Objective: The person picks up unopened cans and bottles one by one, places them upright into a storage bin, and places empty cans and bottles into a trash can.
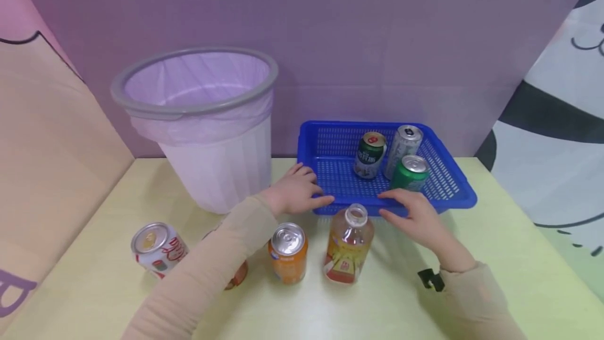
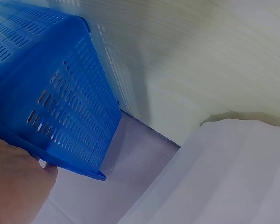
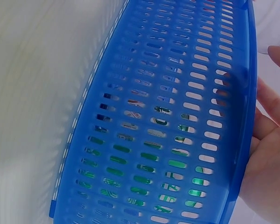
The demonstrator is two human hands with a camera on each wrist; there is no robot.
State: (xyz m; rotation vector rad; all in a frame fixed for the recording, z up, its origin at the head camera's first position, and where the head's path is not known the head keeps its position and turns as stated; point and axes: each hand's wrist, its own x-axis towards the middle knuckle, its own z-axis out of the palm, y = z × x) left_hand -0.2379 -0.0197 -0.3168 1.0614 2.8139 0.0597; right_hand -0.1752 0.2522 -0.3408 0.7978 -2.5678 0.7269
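Observation:
A blue plastic basket (image 1: 306, 143) stands at the back of the table with a dark green can (image 1: 369, 155), a tall silver can (image 1: 404, 146) and a bright green can (image 1: 409, 173) upright inside. My left hand (image 1: 298, 191) lies over its front left corner, thumb stretched to the right; the left wrist view shows this hand against the rim. At the front rim, my right hand (image 1: 417, 216) has thumb and index finger spread apart, near the bright green can. Some right fingers reach inside the rim in the right wrist view. Between the hands stands an open-topped bottle (image 1: 349, 248) of amber drink.
A lined white bin (image 1: 222, 167) with a grey rim stands left of the basket. In front are an orange can (image 1: 288, 256), a tilted white and red can (image 1: 160, 251) and a reddish object (image 1: 239, 275) mostly hidden by my left sleeve. A purple wall rises behind.

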